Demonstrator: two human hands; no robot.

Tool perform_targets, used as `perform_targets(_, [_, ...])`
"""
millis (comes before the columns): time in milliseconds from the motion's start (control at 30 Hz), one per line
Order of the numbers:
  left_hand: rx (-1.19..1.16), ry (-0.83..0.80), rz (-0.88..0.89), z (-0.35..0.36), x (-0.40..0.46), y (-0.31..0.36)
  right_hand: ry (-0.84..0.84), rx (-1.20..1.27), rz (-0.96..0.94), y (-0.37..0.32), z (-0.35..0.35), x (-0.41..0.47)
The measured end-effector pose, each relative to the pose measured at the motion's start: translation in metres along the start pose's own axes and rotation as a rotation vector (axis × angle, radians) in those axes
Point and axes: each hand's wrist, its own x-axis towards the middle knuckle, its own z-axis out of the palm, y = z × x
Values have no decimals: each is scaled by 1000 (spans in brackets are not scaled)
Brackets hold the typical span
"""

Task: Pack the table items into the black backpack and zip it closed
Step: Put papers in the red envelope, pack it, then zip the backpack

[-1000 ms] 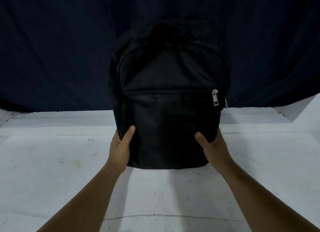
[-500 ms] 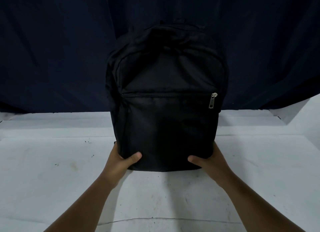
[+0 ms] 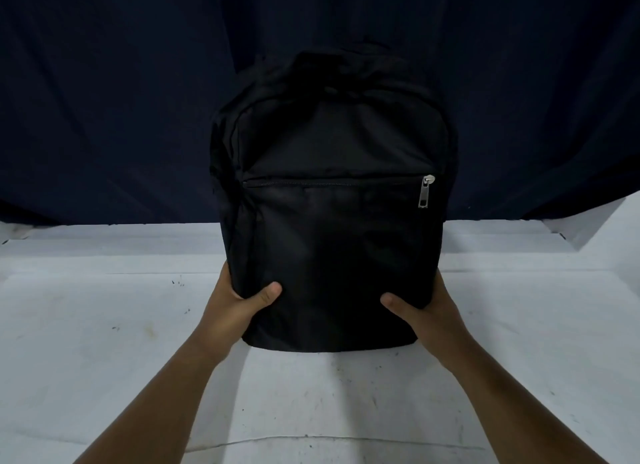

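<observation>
Since a second ago the hands have slid down the sides of the black backpack [image 3: 332, 221] to its lower corners, their thumbs now pressing across the front panel instead of pointing up along it, and the bag sits slightly nearer and more squarely upright. It stands on its base in the middle of the white table [image 3: 104, 342], front panel facing the viewer, its top rising against the dark blue backdrop cloth [image 3: 104, 100]. The left hand [image 3: 239, 301] grips the lower left corner, thumb curled onto the front and fingers wrapped out of sight behind; the right hand [image 3: 420, 308] grips the lower right corner in the same way. The front pocket zipper runs straight across the panel with its silver zipper pull [image 3: 425, 193] hanging at the right end, so that pocket looks closed. No loose items lie on the visible tabletop, so the packing seems finished and this looks like the final settling of the bag. The next move calls for checking that the main compartment zip is drawn fully shut, then releasing the bag so it stands on its own. That main zip, curving over the top, is lost in black fabric and shadow, and whether it is closed cannot be told; the fingers, straps and back of the bag are hidden.
</observation>
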Motion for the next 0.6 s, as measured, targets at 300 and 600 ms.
perform_targets(300, [-125, -94, -80, -3, 0, -4, -32, 221, 90, 1, 3, 7])
perform_targets(600, [-132, 2, -54, -6, -3, 1, -16, 97, 86, -3, 18, 8])
